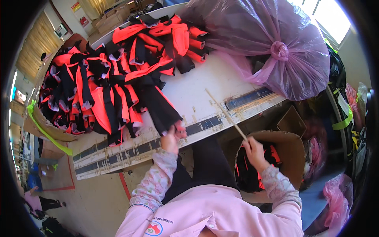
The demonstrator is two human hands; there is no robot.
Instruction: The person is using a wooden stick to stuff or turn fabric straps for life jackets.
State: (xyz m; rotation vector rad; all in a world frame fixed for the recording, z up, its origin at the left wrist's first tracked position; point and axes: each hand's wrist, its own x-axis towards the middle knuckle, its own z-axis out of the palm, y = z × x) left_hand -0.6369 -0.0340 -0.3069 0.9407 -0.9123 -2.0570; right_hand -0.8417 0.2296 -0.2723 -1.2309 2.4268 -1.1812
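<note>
My left hand (171, 140) is closed on the lower end of a black and neon coral fabric piece (157, 106), which lies across the table's near edge. My right hand (256, 152) grips a thin pale wooden stick (226, 113) near its lower end. The stick slants up and to the left over the table, its far tip free of the fabric. Just beyond my left hand spreads a big heap of similar black and coral pieces (103, 108), several of them folded or tube-like. A second cluster (158, 39) of them lies farther back.
The white table (233, 73) has worn dark strips along its near edge. A tied purple plastic bag (294, 75) bulges at the back right. Below the edge, by my right hand, stands a cardboard box (290, 158) with black and coral pieces inside. Another person (39, 200) is at the far left.
</note>
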